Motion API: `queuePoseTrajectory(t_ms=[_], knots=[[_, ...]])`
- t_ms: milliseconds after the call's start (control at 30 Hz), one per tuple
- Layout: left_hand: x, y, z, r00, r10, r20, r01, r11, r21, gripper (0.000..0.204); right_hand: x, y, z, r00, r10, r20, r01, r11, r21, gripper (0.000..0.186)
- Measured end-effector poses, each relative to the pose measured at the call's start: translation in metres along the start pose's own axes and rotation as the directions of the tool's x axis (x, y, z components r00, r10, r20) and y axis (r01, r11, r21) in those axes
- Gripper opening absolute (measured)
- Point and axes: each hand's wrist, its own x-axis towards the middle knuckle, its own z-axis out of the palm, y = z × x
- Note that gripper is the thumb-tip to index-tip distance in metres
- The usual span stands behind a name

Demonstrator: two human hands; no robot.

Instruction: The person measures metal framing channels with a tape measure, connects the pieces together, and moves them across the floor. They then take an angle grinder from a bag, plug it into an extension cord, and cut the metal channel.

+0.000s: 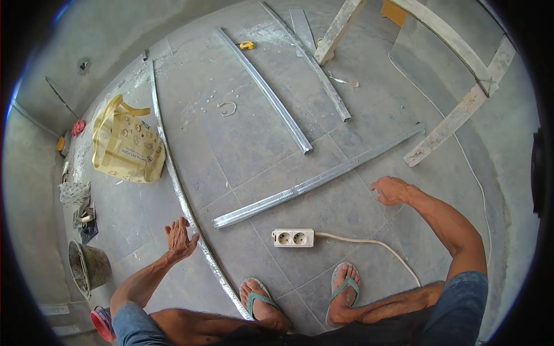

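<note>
My left hand (180, 240), fingers apart, hovers over or touches the long metal profile (165, 151) running up the left; I cannot tell whether it makes contact. My right hand (390, 189) hangs open with slightly bent fingers, holding nothing, below a crosswise metal profile (346, 166). Between my hands, a white two-socket power strip (294, 237) lies on the tiled floor (259, 173), its cable running right. My sandalled feet are either side below it.
Two more profiles (262, 89) (329, 86) and a yellow tape measure (247, 45) lie farther forward. At left are a yellow bag (127, 150), a bucket (86, 268) and tools (86, 225) along the wall. A whitish frame (441, 127) stands at right, beside a loose cable.
</note>
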Motion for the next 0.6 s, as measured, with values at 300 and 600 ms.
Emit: queuePoseTrajectory(t_ms=[300, 600], knots=[[0.02, 0.013, 0.014, 0.85, -0.316, 0.422, 0.307, 0.947, 0.091, 0.067, -0.009, 0.035, 0.004, 0.995, 0.097, -0.001, -0.097, 0.995, 0.009, 0.046], [0.016, 0.012, 0.021, 0.837, -0.429, 0.34, 0.465, 0.885, -0.028, 0.082, -0.007, 0.046, 0.005, 0.999, 0.05, -0.016, -0.049, 0.998, 0.047, 0.042]])
